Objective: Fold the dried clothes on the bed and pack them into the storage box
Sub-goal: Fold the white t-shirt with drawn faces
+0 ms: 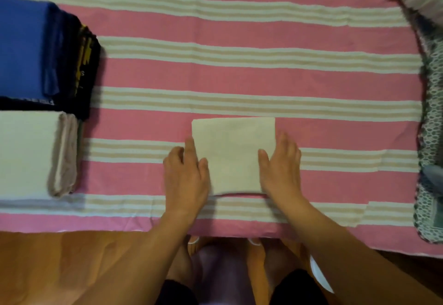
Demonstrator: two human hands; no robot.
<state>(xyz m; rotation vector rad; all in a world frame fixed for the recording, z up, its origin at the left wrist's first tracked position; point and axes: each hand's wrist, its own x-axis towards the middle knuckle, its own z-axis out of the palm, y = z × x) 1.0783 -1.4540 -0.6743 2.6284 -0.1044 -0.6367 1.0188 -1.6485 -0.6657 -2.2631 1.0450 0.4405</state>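
A cream folded cloth [233, 155], a flat near-square of matte woven fabric, lies on the bed [239, 29] near its front edge. The bed is covered by a pink sheet with bands of white and beige stripes.

The left hand [185, 173] rests flat on the cloth's left edge, fingers straight, the thumb lying on the cream surface. The right hand [280, 165] presses flat on the right edge, fingers extended and close together. Neither hand grips anything.

At far left sit 2 folded stacks: a blue smooth garment [21, 45] atop black fabric with a yellow print [84, 53], its writing unreadable, and a white folded piece [26, 153] over beige layers. A grey patterned fabric [430, 137] runs along the right edge.
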